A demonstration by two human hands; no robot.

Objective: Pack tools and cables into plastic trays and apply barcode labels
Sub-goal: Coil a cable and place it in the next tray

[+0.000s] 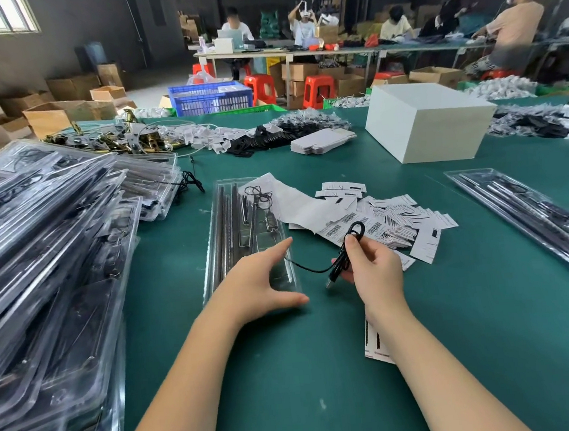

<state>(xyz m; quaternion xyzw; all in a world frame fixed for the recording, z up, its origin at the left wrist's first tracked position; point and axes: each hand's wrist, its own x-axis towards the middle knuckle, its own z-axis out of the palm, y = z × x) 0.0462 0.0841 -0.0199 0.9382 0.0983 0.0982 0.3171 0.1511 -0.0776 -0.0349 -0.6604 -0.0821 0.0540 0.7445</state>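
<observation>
Left hand (264,279): fingers spread, resting on tray (240,233).
Right hand (374,269): pinched cable (344,251), right of tray.

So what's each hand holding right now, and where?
Right hand pinches the black cable at its coiled loop; left hand holds nothing, resting open on the plastic tray.

Dark grey walls (55,46), bright window (4,14), long worktable (296,55), red stools (318,90)
</observation>
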